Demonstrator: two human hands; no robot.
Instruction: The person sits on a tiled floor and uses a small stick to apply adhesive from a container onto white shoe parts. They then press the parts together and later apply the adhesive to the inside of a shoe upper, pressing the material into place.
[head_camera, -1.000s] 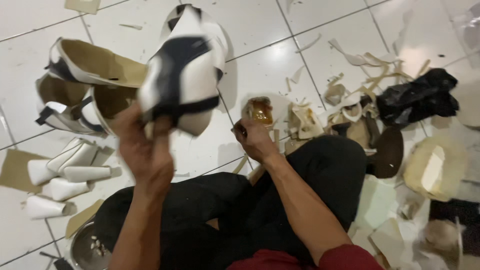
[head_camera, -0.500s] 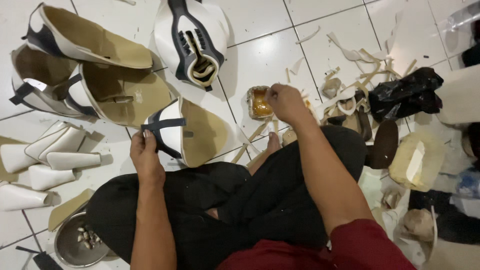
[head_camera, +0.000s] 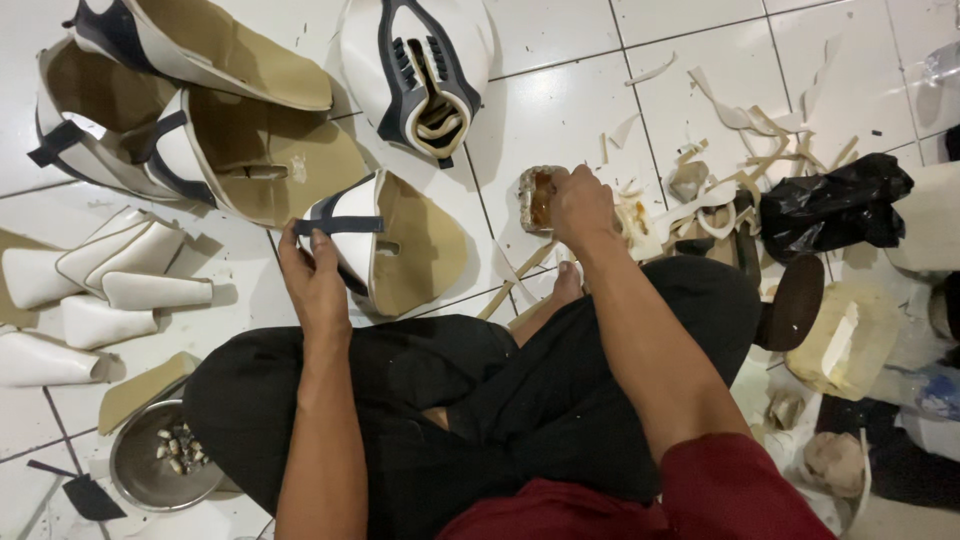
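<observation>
A white shoe upper (head_camera: 385, 240) with dark straps and a tan lining lies on its side on the tiles, held at its near edge. Just right of it stands a small glue pot (head_camera: 538, 197) — open, amber inside, grimy-rimmed.

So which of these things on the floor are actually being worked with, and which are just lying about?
In hand:
- left hand on a white and navy shoe upper
- right hand at a small pot of amber paste

Lying about:
- other shoe uppers
- white cut pieces
- black plastic bag
- metal bowl
- offcut strips
</observation>
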